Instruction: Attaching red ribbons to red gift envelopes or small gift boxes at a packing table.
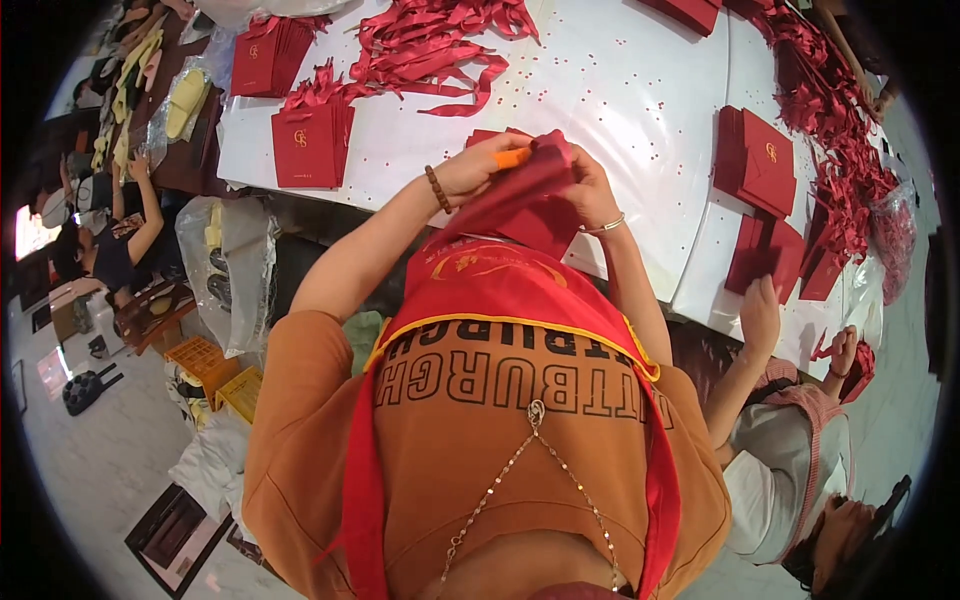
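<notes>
My left hand (466,173), with a beaded bracelet at the wrist, is closed on a wide dark red ribbon (500,195). Something orange (512,158) shows at its fingertips; I cannot tell whether it is worn or held. My right hand (597,192), a bangle at its wrist, pinches the same ribbon near its upper end. Below and behind the ribbon lies a red paper gift bag (550,228) at the table's near edge, partly hidden by the ribbon and my hands. Whether the ribbon is joined to the bag is hidden.
Red gift bags (305,150) and a heap of ribbons (425,50) lie on the white table (640,110). More bags (757,165) and ribbons stand at the right, where a co-worker's hand (760,318) reaches in. Plastic wrapping (228,270) and yellow baskets (205,365) are at the left.
</notes>
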`<state>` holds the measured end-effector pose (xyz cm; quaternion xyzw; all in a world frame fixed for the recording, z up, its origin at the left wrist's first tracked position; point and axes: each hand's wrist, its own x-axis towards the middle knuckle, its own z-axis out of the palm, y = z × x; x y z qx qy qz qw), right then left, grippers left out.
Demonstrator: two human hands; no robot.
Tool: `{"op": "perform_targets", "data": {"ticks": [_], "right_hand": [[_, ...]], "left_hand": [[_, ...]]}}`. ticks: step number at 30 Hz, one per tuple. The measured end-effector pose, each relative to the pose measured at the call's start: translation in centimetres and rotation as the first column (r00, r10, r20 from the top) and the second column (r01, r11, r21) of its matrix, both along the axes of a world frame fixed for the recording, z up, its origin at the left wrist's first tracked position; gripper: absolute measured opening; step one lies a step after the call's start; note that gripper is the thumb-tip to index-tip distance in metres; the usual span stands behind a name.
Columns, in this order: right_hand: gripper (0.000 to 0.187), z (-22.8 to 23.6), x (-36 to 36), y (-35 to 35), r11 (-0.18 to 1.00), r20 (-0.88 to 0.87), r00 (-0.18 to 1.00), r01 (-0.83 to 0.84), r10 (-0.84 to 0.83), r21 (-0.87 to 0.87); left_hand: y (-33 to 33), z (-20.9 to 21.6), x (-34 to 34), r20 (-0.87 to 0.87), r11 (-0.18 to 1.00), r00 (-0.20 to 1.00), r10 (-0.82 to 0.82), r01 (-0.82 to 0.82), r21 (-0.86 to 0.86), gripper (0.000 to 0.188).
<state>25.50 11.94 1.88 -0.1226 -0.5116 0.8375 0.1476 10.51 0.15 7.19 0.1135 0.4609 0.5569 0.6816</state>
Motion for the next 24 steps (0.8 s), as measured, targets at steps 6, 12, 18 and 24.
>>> {"op": "perform_targets", "data": {"ticks": [6, 12, 18, 24], "right_hand": [[0.020, 0.9, 0.9, 1.9, 0.787, 0.260, 0.744, 0.600, -0.616, 0.147], [0.023, 3.3, 1.7, 1.6, 0.765, 0.252, 0.905, 0.111, -0.341, 0.634], [0.042, 1.0, -1.2, 0.3, 0.171, 0.216, 0.955, -0.183, -0.204, 0.968], [0.057, -0.1, -2.1, -0.3, 0.152, 0.229, 0.919, -0.189, -0.321, 0.970]], "left_hand": [[-1.5, -4.7, -1.8, -0.668, 0.971, 0.742, 0.066, -0.203, -0.130, 0.047], [-1.4, -2.7, -2.5, -0.704, 0.951, 0.706, 0.082, -0.266, -0.156, 0.043], [-1.0, -7.0, -7.0, -0.985, 0.960, -0.063, -0.161, -0.243, -0.141, 0.026], [-2.5, -8.9, -7.6, -0.870, 0.987, -0.480, -0.110, -0.153, -0.041, 0.016]]}}
